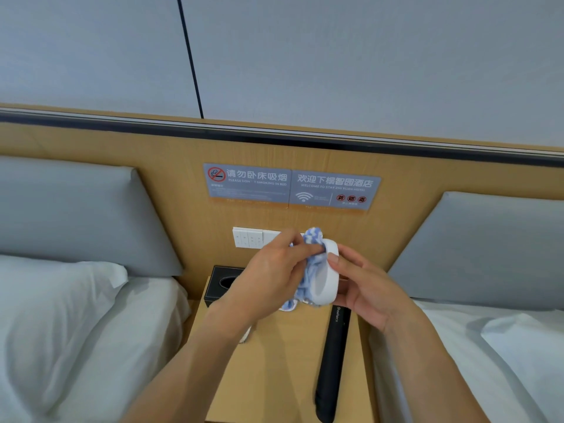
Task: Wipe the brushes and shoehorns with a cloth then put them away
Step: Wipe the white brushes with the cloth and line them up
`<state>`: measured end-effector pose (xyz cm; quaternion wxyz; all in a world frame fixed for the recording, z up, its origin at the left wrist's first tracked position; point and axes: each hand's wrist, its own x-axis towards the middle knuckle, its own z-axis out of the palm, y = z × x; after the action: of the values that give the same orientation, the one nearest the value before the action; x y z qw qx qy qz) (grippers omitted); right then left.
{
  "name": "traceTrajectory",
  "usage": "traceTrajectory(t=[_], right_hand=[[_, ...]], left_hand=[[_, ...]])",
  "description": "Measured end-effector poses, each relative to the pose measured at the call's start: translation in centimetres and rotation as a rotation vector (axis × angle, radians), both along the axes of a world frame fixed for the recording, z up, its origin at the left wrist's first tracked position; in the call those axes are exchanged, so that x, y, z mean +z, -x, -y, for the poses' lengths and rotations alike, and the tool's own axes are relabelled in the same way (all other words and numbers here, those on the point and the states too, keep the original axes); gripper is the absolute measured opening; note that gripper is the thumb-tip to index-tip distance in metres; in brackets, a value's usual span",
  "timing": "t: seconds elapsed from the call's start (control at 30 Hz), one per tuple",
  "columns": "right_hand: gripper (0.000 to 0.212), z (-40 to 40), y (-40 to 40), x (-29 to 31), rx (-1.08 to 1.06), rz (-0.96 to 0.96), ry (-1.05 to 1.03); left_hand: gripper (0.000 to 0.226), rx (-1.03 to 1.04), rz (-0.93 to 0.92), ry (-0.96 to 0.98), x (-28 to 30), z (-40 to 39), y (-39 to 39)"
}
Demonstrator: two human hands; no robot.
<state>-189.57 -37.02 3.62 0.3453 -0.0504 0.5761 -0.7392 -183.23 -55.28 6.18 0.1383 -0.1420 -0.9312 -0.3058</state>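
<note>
1. Head view: left hand (274,280) pinches blue-white cloth (311,270) against white brush (328,276).
2. Right hand (366,288) curls around the brush.
3. Black shoehorn (332,361) lies on nightstand (274,377), at 6 o'clock.

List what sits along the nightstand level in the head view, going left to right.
Left bed pillow → black tissue box → left hand → blue-and-white cloth → white oval item → right hand → right bed.
</note>
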Motion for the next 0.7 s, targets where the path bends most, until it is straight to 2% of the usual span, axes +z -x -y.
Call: traceTrajectory(t=[0.13,0.4,0.53,0.7], right_hand=[[0.057,-0.4,0.6,0.5,-0.019,-0.018,0.003],[0.058,-0.4,1.5,0.8,-0.076,-0.036,-0.029],[0.071,0.3,1.3,0.5,-0.104,-0.018,-0.047],[0.069,2.0,0.5,0.6,-0.253,0.051,-0.009]], left_hand=[[0.039,-0.015,0.03,0.028,-0.2,-0.2,0.1],[0.033,-0.182,0.179,0.048,0.6,0.3,-0.1],[0.034,-0.047,0.206,-0.07,0.0,0.3,-0.6],[0.033,0.286,0.128,-0.325,-1.4,-2.1,-1.6]])
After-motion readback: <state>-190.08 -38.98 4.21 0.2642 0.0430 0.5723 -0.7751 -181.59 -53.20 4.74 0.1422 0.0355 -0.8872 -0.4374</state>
